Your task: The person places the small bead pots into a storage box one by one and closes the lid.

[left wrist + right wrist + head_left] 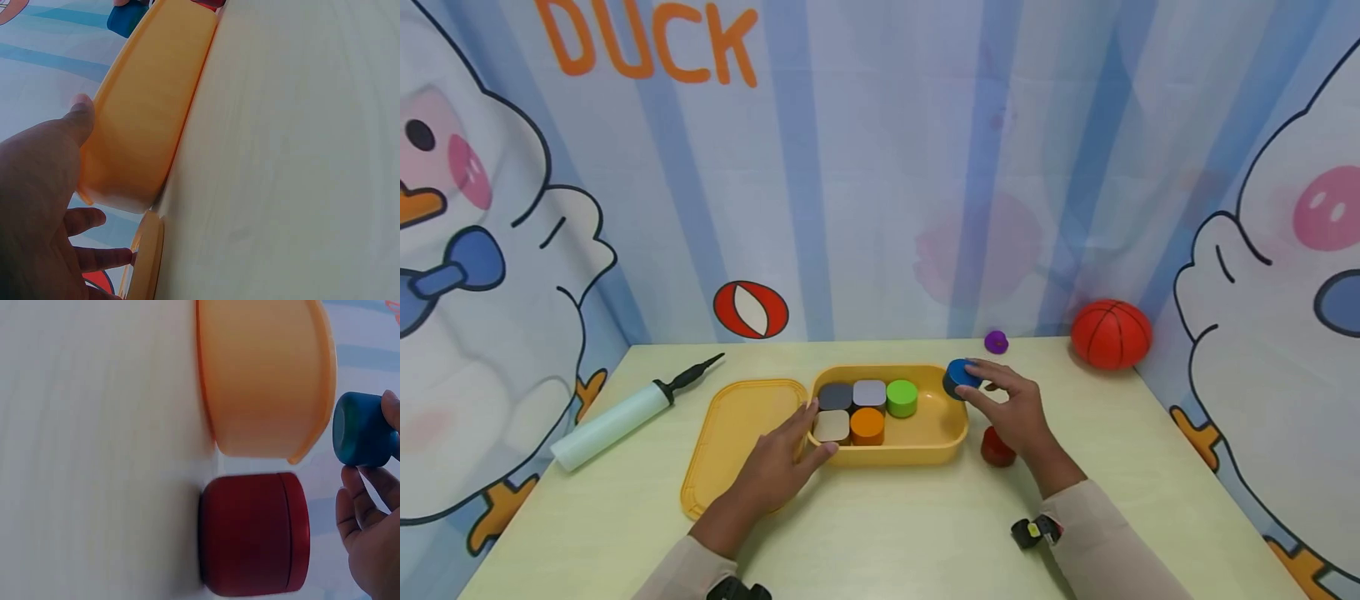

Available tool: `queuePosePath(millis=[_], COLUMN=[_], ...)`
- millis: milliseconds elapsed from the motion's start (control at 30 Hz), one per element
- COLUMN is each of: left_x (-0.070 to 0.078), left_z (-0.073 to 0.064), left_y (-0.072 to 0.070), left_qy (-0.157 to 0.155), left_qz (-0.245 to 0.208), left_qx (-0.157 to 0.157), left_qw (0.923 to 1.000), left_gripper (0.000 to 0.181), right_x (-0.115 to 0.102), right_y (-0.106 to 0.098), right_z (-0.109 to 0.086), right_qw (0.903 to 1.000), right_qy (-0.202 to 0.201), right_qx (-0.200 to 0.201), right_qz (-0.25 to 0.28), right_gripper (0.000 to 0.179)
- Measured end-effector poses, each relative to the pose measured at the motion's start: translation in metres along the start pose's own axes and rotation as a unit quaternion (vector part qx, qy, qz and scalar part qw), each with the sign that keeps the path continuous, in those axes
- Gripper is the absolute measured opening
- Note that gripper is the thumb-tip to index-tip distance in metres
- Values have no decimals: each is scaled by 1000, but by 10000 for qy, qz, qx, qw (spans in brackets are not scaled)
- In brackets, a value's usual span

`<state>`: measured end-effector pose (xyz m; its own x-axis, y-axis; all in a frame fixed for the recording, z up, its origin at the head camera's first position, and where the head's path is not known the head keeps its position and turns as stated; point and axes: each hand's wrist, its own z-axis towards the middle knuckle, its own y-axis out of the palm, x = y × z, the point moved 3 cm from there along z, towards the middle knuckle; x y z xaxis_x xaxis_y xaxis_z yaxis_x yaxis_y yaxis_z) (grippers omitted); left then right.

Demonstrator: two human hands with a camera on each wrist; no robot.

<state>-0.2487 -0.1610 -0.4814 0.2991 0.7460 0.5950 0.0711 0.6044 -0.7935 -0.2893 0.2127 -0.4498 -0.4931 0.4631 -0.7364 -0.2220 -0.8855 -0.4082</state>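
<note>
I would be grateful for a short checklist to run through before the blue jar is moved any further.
1. Blue jar secure: ok, the right hand pinches it between thumb and fingers.
2. Yellow box steadied: ok, the left hand touches its left end.
3. Room in the box: ok, its floor is bare to the right of the green jar.
4. Yellow lid off the opening: ok, it lies left of the box.
5. Red jar in the box: not ok, it stands outside on the table.
6. Blue jar's contents: cannot tell.
</note>
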Motion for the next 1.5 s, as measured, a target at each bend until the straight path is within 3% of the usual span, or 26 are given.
queuePosePath(millis=[267,400,667,867,1167,1433,1500], left_x=[-1,-2,-2,-1,0,0,-1], left_z=[2,2,2,2,1,1,1], left_y=[2,2,2,1,0,1,1], left_qy=[37,31,-13,-20,-61,-62,-53], left_qz=[-17,13,38,24,-4,35,38], left_qx=[16,16,21,36,-12,-4,4], left_qw=[10000,10000,10000,10000,10000,10000,10000], left_gripper=[89,89,90,88,89,89,89], right_x=[-17,-20,-25,-23,-22,-24,-24], right_y=[18,24,35,43,54,63,66], right_z=[-2,-2,-1,0,1,-2,-2], right_qw=[9975,9958,9919,9883,9795,9675,9643], right_qy=[-239,-130,-110,162,-84,1087,1220], right_qx=[-665,-904,-1253,-1486,-1865,-2061,-2073], right_qz=[-27,-22,-159,-303,-751,-980,-1106], right_gripper=[37,38,39,39,37,40,40])
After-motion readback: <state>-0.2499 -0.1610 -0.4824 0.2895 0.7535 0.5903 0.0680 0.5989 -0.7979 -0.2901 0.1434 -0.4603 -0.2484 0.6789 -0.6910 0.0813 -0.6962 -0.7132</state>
